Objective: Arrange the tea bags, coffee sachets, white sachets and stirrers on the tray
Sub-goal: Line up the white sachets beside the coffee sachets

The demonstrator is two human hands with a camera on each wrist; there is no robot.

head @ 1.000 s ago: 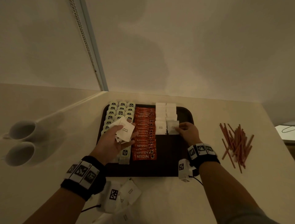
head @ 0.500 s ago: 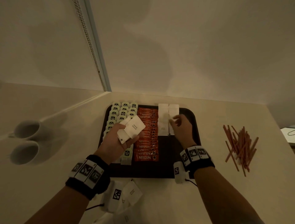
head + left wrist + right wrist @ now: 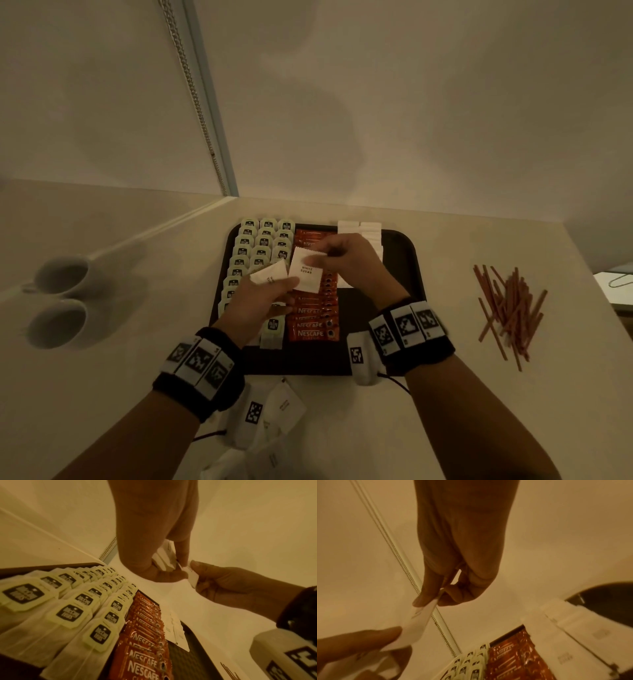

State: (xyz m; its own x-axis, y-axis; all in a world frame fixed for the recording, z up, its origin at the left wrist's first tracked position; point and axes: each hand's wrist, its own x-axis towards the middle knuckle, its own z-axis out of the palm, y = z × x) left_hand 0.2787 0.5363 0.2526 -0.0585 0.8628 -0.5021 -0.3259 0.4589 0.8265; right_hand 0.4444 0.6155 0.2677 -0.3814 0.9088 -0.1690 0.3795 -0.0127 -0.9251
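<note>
A dark tray (image 3: pixel 407 260) holds rows of tea bags (image 3: pixel 263 245), a column of orange coffee sachets (image 3: pixel 313 325) and white sachets (image 3: pixel 359 228) at the back. Above the tray my left hand (image 3: pixel 263 294) grips a small stack of white sachets (image 3: pixel 270 275). My right hand (image 3: pixel 346 257) pinches the top edge of one white sugar sachet (image 3: pixel 306 270), whose lower end still touches the left thumb. The wrist views show the same pinch on that sachet (image 3: pixel 418 620), (image 3: pixel 193 576). Red stirrers (image 3: pixel 507 308) lie in a loose pile on the counter to the right.
Two white cups (image 3: pixel 60 301) stand on the counter at the left. More white sachets (image 3: pixel 284 407) lie on the counter in front of the tray, under my left wrist. A wall and a blind chain (image 3: pixel 195 99) rise behind the tray.
My right hand left the white sachet rows at the tray's back, moved left to the left hand's stack and took hold of its top sachet.
</note>
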